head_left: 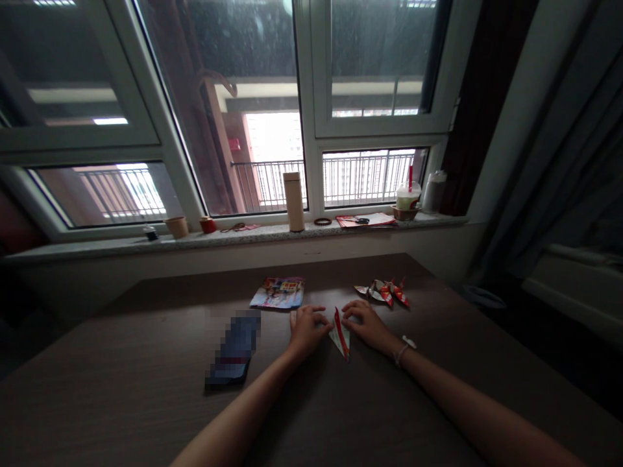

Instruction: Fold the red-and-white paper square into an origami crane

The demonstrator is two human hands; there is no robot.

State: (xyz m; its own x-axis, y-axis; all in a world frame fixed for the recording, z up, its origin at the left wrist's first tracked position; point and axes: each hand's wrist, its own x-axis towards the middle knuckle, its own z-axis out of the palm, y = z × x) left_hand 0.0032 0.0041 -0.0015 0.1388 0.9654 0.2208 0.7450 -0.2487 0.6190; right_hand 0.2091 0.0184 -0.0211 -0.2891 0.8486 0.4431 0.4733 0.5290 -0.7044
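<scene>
A narrow kite-shaped piece of folded paper [340, 338], pale with a red strip down its middle, lies on the table between my hands. At its left edge, my left hand [310, 331] pinches it with thumb and fingertips. My right hand [370, 325], with a band at the wrist, holds the upper right edge with curled fingers. Several folded paper cranes [384, 292], red and white, stand beyond my right hand. Past my left hand lies a colourful printed packet or booklet [279, 293].
A dark, pixelated flat object [234, 350] rests left of my left forearm on the brown table [146, 363]. Along the windowsill stand a beige bottle [293, 202], a paper cup [177, 227], red paper sheets [372, 219] with scissors, and a drink cup [407, 196] with a straw.
</scene>
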